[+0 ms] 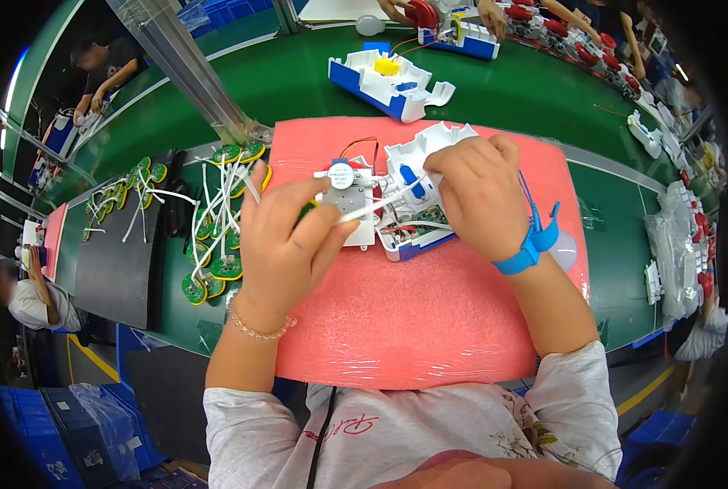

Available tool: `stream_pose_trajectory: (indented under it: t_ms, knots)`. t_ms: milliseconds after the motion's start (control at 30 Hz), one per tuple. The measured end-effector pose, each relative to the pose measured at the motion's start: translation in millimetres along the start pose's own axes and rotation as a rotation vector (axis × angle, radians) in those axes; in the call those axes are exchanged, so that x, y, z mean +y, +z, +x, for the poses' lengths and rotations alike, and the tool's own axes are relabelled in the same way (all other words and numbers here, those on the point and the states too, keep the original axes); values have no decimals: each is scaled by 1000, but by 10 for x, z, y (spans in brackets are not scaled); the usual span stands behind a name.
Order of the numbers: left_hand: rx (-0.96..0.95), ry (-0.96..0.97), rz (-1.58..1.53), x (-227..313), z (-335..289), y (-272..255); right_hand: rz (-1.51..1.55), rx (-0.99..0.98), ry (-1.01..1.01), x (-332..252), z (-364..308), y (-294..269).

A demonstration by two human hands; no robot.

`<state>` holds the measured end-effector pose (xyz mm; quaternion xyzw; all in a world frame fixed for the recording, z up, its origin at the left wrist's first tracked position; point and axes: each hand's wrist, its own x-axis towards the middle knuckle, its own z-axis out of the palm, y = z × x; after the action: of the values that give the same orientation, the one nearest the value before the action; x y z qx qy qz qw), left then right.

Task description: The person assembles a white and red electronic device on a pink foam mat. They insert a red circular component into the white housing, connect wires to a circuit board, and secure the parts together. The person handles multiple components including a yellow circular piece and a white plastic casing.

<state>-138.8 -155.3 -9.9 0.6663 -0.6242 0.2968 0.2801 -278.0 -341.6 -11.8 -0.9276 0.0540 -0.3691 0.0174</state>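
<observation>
A flat white cable [378, 205] stretches between my hands, above an opened white-and-blue plastic housing [449, 134]. My left hand [286, 236] pinches its lower end between thumb and fingers. A bit of green and yellow, perhaps a small round circuit board [304, 211], shows behind those fingers. My right hand [482, 196] is closed on the cable's other end, its fingertips over the housing's open half. Inside the housing are a green circuit board [431, 217] and red wires. Beside it, a white plate [349, 201] carries a round white-labelled part [341, 176].
A pink foam mat [396, 318] lies under the work. Several round green boards with white cables [227, 267] lie at its left, beside a black tray [119, 269]. Another open housing [384, 81] sits beyond, below a metal post [189, 65]. A blue strap [535, 248] circles my right wrist.
</observation>
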Motion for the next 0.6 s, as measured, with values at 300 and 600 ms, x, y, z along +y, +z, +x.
stream_pose_trajectory:
  t_ms: [300, 600]
  knots:
    - [-212, -210, -85, 12, 29, 2, 472, 69, 216, 56, -4, -32]
    - [-72, -252, -128, 56, -28, -45, 190, -186, 107, 139, -90, 53]
